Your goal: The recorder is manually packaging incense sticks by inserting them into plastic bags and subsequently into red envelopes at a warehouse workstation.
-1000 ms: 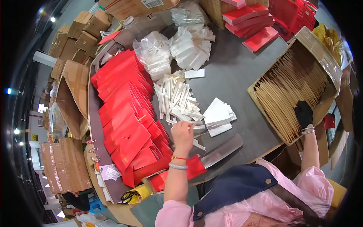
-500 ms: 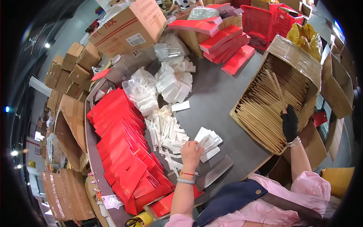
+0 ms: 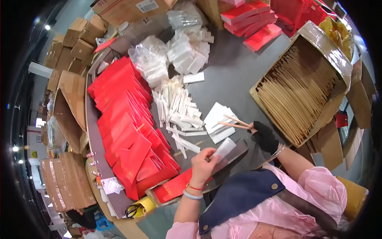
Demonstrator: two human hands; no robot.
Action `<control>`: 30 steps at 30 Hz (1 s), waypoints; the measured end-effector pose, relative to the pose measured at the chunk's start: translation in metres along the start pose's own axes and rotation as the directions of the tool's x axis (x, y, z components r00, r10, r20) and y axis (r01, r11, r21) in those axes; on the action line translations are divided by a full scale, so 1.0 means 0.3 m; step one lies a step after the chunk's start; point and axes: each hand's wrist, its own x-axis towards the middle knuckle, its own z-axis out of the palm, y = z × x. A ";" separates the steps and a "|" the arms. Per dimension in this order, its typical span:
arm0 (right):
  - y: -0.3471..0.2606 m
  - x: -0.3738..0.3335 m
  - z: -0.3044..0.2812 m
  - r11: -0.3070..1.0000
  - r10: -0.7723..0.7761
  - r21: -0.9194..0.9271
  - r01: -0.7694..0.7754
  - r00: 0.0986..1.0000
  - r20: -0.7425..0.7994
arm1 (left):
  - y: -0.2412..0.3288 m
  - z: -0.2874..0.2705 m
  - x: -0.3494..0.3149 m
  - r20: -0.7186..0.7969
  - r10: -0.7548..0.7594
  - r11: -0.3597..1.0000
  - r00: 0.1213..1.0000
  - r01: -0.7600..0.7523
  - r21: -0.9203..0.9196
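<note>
My left hand (image 3: pixel 202 164) holds a small white paper sleeve (image 3: pixel 223 149) lifted over the near edge of the grey table (image 3: pixel 234 75). My right hand (image 3: pixel 264 137), in a black glove, grips a pair of wooden chopsticks (image 3: pixel 235 122) that point left over a small stack of white sleeves (image 3: pixel 218 119). A loose pile of white sleeves (image 3: pixel 177 105) lies left of that. Rows of red envelopes (image 3: pixel 125 123) fan along the table's left side. The big cardboard box of chopsticks (image 3: pixel 298 87) stands just right of my right hand.
Clear plastic bags of white packets (image 3: pixel 167 55) lie at the back of the table. Red boxes (image 3: pixel 250 20) are stacked at the far right back. Cardboard cartons (image 3: pixel 71 99) crowd the floor on the left. A tape roll (image 3: pixel 141 205) sits by the near left edge.
My right hand has come out of the chopstick box with a pair of chopsticks and moved left toward my left hand. My left hand has lifted a white sleeve off the table.
</note>
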 end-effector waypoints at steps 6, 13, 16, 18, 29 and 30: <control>-0.083 0.053 -0.013 0.833 -0.280 -0.352 0.427 0.874 0.397 | -0.047 -0.016 -0.115 -0.002 0.169 0.817 0.986 -0.139 0.560; -0.109 0.041 -0.050 0.577 -0.041 -0.630 0.520 0.789 0.613 | -0.040 -0.104 -0.198 0.003 0.251 0.721 0.968 -0.189 0.667; -0.018 0.032 0.088 0.784 -0.190 -0.381 0.490 0.774 0.603 | -0.061 -0.037 -0.156 0.058 0.254 0.723 0.966 -0.229 0.652; -0.085 0.048 0.141 0.717 -0.131 -0.453 0.530 0.740 0.659 | -0.053 -0.029 -0.172 0.036 0.244 0.670 0.969 -0.195 0.716; -0.169 -0.030 0.266 0.869 -0.311 -0.168 0.466 0.777 0.547 | -0.038 -0.014 -0.128 0.165 0.263 0.644 0.951 -0.300 0.704; -0.185 -0.002 0.225 0.696 -0.395 -0.369 0.616 0.757 0.521 | -0.017 -0.027 -0.113 0.139 0.236 0.651 0.962 -0.263 0.713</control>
